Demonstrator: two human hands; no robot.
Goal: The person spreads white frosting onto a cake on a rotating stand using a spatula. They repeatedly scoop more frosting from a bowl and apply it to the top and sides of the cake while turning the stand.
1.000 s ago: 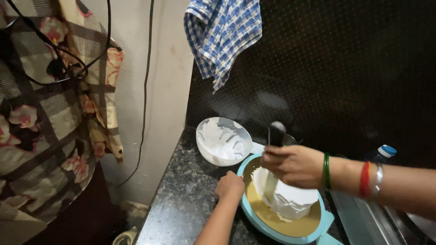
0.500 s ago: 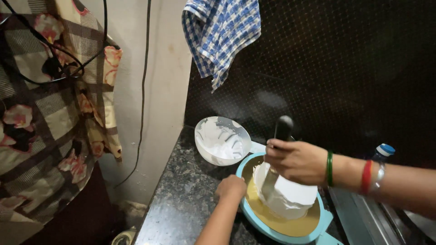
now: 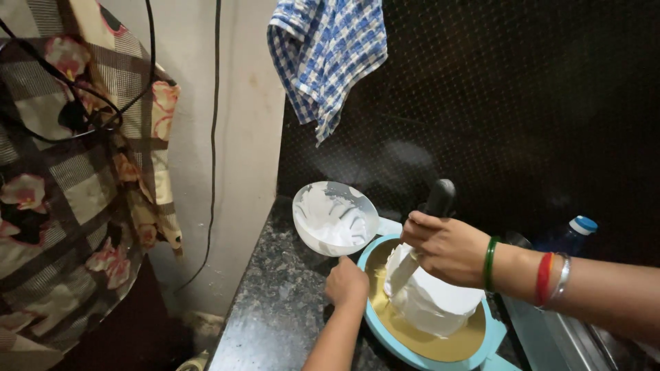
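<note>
We see the right hand (image 3: pixel 447 247) closed in a full fist around the black handle of a palette knife (image 3: pixel 421 237), its blade pressed flat and nearly upright against the left side of a small white frosted cake (image 3: pixel 433 302). The cake sits on a round gold board (image 3: pixel 440 340), which rests on a light blue turntable (image 3: pixel 419 357) at the right end of the dark speckled counter (image 3: pixel 275 316). The left hand (image 3: pixel 347 283) is curled, fingers bent down onto the turntable's left rim, pinching or pressing it; we cannot tell how firmly. We judge the cake soft and fragile: the cream coat looks wet and would smear or dent at any touch, so the sound places to take hold are the gold board's edge or the turntable rim, never the sides. The knife looks stiff and light, its handle dry and easy to grip. Just behind the turntable, touching or nearly touching it, a white bowl (image 3: pixel 335 218) smeared with cream stands tilted toward us; it would be slippery inside. As for packages, only 1 shows: a clear plastic bottle with a blue cap (image 3: pixel 574 233) stands at the right, behind the wrist with its green, red and silver bangles (image 3: pixel 543 275); any label is hidden. A blue-and-white checked cloth (image 3: pixel 326 58) hangs on the dark wall above.
</note>
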